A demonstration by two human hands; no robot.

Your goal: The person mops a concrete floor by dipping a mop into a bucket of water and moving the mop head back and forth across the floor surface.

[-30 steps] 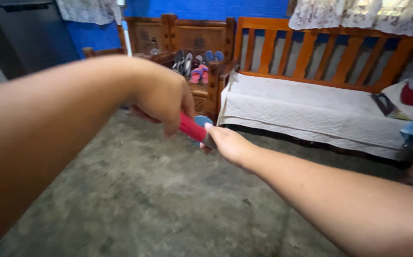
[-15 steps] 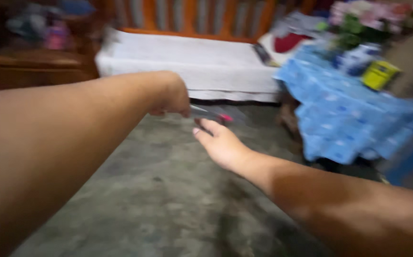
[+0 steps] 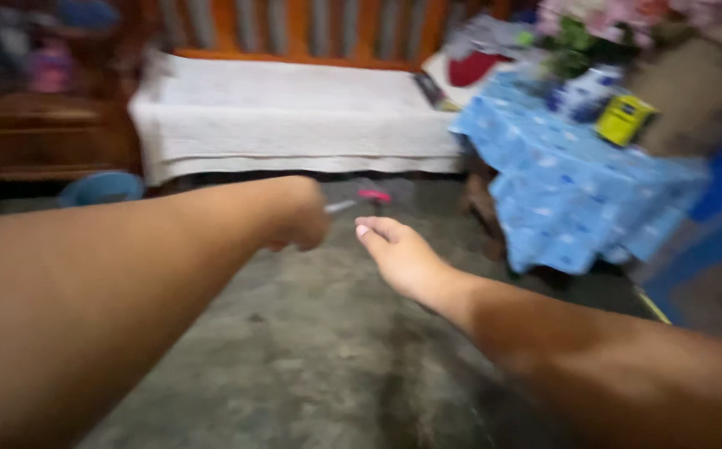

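Gripping a red-tipped tool [image 3: 361,198], left hand [image 3: 299,218] closed — right hand [image 3: 398,254] open beside it, bare floor [image 3: 311,357] below.

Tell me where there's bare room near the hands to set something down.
Bare concrete floor lies under and between both arms, bordered by the white-covered bench behind and the blue-clothed table on the right. The table's top is crowded with a vase and a yellow box. The left hand holds a blurred slim red-tipped tool; the right hand is open.
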